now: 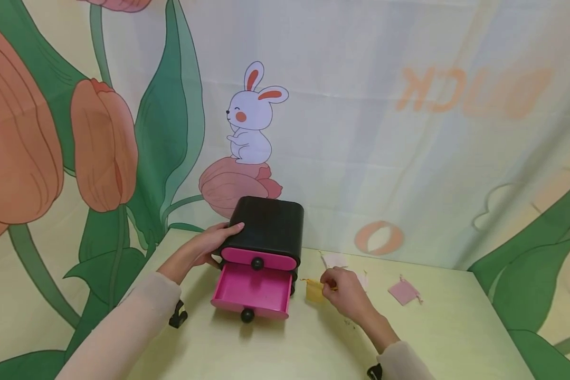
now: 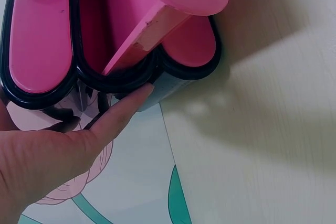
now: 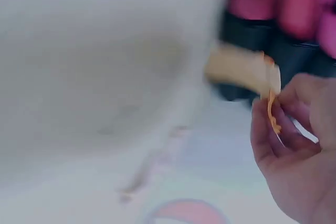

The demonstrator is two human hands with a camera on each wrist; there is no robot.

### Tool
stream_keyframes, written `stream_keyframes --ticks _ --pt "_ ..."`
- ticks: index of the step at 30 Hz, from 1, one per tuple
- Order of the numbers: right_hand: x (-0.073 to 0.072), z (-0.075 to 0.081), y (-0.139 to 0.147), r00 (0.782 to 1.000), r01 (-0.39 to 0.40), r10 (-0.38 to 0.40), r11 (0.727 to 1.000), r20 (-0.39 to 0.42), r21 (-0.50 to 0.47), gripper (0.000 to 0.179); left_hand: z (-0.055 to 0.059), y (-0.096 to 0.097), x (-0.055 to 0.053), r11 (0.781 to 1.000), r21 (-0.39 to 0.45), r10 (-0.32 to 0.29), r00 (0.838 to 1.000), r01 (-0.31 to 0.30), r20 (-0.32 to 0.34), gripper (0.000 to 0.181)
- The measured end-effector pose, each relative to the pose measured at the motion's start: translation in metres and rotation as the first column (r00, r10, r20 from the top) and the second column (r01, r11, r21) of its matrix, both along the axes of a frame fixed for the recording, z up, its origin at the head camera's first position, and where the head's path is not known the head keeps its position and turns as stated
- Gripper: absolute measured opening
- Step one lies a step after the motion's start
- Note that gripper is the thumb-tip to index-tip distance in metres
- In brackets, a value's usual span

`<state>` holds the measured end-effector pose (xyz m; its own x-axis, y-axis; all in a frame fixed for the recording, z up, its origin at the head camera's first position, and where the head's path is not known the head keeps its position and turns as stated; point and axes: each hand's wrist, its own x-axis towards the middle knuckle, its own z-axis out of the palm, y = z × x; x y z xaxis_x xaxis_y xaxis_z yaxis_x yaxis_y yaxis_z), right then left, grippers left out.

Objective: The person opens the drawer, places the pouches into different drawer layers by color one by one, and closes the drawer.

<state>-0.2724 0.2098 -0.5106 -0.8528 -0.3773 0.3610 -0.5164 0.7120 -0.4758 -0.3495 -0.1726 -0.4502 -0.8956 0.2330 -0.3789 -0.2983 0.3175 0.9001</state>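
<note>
A black drawer unit [image 1: 271, 224] with pink drawers stands at the back of the table. Its middle drawer [image 1: 254, 287] is pulled out, and its pink floor is bare. My left hand [image 1: 214, 240] grips the unit's left side, thumb over the top edge; in the left wrist view a finger [image 2: 126, 108] lies along the side wall. To the right of the open drawer, my right hand [image 1: 344, 293] pinches a small yellow drawstring pouch [image 1: 315, 291] near its corded end. In the right wrist view the pouch [image 3: 239, 69] is blurred, its orange cord between fingers and thumb.
A pink drawstring pouch [image 1: 404, 291] lies to the right of my right hand. Behind that hand is a pale pouch [image 1: 334, 259], with another pale one partly hidden beside it. A printed curtain [image 1: 342, 174] hangs along the table's back edge.
</note>
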Motion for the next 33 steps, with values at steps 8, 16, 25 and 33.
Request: stream_keyframes --ticks 8,16,25,33 --pt "0.029 0.062 -0.027 0.967 -0.069 0.138 0.952 0.215 -0.300 0.014 0.001 -0.002 0.000 1.000 -0.007 0.002 1.000 -0.002 -0.004 0.098" --pt "0.028 0.042 -0.079 0.961 -0.027 0.104 0.957 0.257 -0.288 0.010 -0.003 -0.001 0.001 1.000 -0.013 0.014 1.000 -0.014 0.009 0.097" --pt "0.028 0.026 -0.098 0.975 -0.029 0.066 0.984 0.211 -0.174 0.009 -0.002 0.002 0.003 1.000 -0.011 0.006 1.000 -0.006 0.002 0.094" --pt "0.029 0.027 -0.079 1.000 -0.030 0.031 0.986 -0.001 -0.166 0.026 0.001 0.001 0.001 1.000 -0.009 0.004 1.000 -0.004 -0.004 0.094"
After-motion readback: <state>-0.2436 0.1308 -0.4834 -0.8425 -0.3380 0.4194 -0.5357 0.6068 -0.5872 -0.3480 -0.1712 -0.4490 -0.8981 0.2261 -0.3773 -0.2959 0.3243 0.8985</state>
